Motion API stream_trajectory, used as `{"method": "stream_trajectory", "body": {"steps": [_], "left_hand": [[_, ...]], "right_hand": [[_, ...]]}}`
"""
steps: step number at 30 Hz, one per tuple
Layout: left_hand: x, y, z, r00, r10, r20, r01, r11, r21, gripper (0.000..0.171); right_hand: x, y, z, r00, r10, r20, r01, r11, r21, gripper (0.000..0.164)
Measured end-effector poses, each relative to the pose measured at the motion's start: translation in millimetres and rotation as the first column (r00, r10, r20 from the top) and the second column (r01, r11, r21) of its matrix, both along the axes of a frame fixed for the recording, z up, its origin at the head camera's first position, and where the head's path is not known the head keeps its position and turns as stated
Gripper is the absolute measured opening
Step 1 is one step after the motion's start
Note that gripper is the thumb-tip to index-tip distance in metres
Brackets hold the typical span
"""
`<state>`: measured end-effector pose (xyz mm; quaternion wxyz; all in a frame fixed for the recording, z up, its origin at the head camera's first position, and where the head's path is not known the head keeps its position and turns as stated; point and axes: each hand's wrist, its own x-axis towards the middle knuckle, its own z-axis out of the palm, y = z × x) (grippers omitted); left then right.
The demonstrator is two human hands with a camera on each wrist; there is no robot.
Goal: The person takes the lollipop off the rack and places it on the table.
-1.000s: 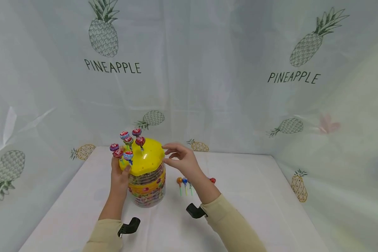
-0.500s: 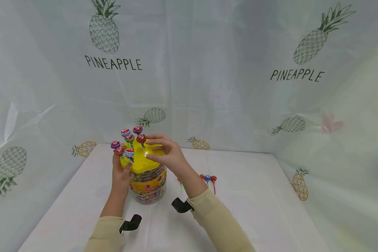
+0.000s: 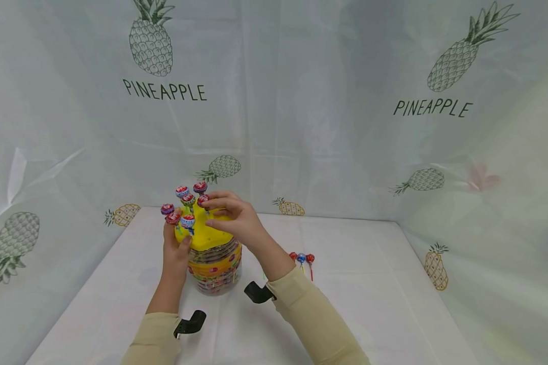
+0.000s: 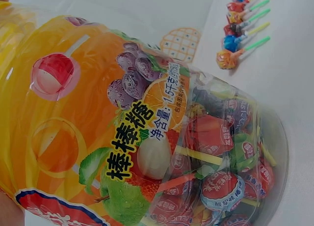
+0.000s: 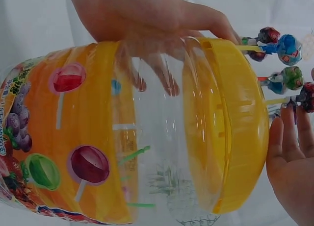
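A clear plastic lollipop jar [image 3: 214, 274] with a printed orange label stands on the table under a yellow lid [image 3: 212, 237]. Several wrapped lollipops [image 3: 187, 221] stick up from this lid by their sticks. My left hand [image 3: 176, 256] grips the jar near its top; in the right wrist view its fingertips show through the clear wall. My right hand [image 3: 239, 219] is over the lid's right side, fingers extended right at a dark red lollipop [image 5: 307, 96], the thumb apart from it. More wrapped candies [image 4: 223, 187] fill the jar's bottom.
On the white table [image 3: 370, 304], to the right of the jar, a row of loose lollipops [image 3: 310, 259] lies side by side, partly hidden by my right forearm in the head view. A pineapple-print curtain [image 3: 301, 101] hangs behind the table.
My right hand has moved left from the lid's right edge to the dark red lollipop on the lid. My left hand keeps its hold on the jar.
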<state>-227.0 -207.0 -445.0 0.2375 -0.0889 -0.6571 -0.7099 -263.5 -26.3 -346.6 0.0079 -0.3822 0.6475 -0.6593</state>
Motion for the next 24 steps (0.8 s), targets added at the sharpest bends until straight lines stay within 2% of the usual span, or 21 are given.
{"method": "stream_trajectory", "body": {"steps": [12, 16, 21, 24], "left_hand": [[-1.6, 1, -1.3, 0.999, -0.019, -0.029, 0.019, 1.0, 0.017, 0.062], [-1.6, 1, -1.5, 0.999, -0.023, -0.034, 0.024, 0.999, 0.029, 0.062], [-0.7, 1, -1.2, 1.0, 0.007, -0.003, -0.007, 1.0, -0.007, 0.063], [0.1, 1, -0.5, 0.999, 0.026, 0.031, -0.025, 0.999, -0.024, 0.063]], "right_hand": [[-1.8, -5, 9.4, 0.996, -0.032, 0.082, 0.036, 0.998, -0.047, 0.019], [0.2, -4, 11.7, 0.989, -0.037, 0.143, 0.059, 0.987, -0.151, 0.02], [7.7, 4, 11.1, 0.973, -0.01, 0.231, 0.085, 0.945, -0.315, 0.016], [12.9, 11, 6.2, 0.966, 0.017, 0.258, 0.08, 0.929, -0.362, 0.032]]}}
